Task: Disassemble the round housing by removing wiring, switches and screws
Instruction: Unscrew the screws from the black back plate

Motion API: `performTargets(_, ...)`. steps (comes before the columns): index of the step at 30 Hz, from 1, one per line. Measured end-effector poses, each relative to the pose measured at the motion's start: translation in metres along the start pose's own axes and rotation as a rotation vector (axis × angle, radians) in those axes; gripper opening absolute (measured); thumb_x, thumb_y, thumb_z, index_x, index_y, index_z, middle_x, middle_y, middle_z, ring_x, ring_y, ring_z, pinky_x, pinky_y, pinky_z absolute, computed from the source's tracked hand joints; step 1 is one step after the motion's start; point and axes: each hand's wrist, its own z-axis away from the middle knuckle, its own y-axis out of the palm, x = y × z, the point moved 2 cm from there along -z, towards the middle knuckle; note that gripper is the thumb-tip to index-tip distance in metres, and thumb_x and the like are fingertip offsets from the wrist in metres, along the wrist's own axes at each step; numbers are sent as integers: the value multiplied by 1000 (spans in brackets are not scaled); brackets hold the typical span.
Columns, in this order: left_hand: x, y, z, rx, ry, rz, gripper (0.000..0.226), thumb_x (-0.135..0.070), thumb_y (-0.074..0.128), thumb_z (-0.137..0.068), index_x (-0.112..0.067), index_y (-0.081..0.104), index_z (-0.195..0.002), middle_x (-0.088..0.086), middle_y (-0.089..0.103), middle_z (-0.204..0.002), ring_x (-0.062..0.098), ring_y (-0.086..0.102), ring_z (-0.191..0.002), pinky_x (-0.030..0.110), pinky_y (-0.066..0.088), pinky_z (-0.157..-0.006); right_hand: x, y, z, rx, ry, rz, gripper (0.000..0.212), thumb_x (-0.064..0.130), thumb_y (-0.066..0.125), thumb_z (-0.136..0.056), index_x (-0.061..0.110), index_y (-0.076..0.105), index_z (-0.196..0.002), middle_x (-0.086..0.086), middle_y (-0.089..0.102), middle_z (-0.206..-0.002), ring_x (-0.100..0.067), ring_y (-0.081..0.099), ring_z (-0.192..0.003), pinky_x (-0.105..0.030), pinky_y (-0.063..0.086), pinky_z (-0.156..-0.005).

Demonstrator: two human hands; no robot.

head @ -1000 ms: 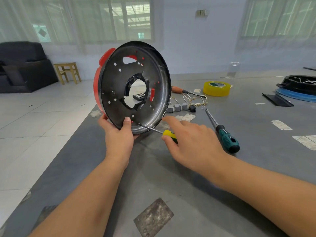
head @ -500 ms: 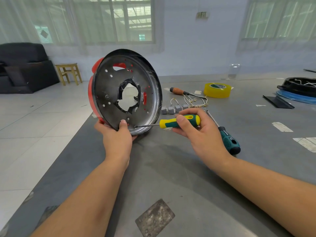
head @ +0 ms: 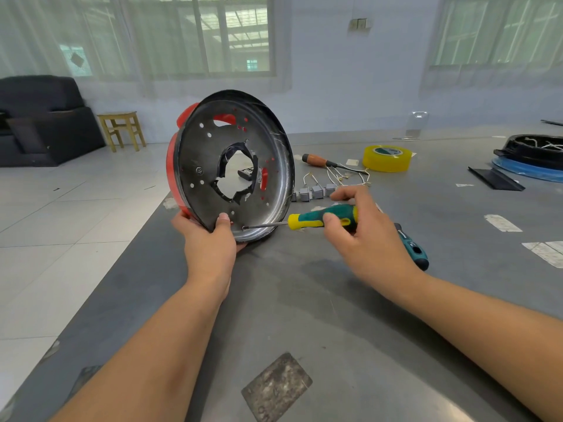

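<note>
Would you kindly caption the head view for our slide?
Left hand steadies the upright round housing while right hand drives a screwdriver into its lower rim.

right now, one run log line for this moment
left hand: holds round housing on edge | right hand: grips yellow-green screwdriver | tip: at lower-rim screw

- One head-worn wide-angle view looks forward and down, close above the grey table (head: 304, 300).
- Both forearms enter from 6 o'clock; windows (head: 213, 35) fill 12 o'clock, floor (head: 61, 223) lies toward 9 o'clock.
- No second view.
</note>
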Motion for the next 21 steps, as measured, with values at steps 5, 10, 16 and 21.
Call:
performTargets(5,0,0,0,-1,-14,26,38,-12,60,-103,-30,37,-128,-17,60,-115,14,67,-109,46,65,-80,5,-3,5,-26,-270,228,37,48,51,-92,39,42,-127,25,46,-99,4,53,-93,-17,45,-67)
performTargets(10,0,0,0,7,-13,19,37,-13,61,-103,-31,37,-125,-18,59,-113,14,67,-107,48,65,-81,2,-4,1,-95,-226,253,42,63,25,-100,41,43,-130,17,50,-58,2,58,-72,-18,30,-53)
performTargets(16,0,2,0,23,-5,-13,36,-13,60,-103,-30,37,-125,-19,58,-112,12,67,-104,50,66,-80,4,-5,3,-76,-287,135,44,40,47,-91,37,41,-134,29,48,-97,5,52,-86,-13,37,-68)
performTargets(21,0,1,0,17,-13,-24,36,-15,60,-103,-29,37,-127,-18,58,-111,12,68,-101,49,66,-80,5,-6,2,-116,-281,161,38,53,30,-106,42,46,-138,17,49,-62,-5,55,-63,-13,28,-53)
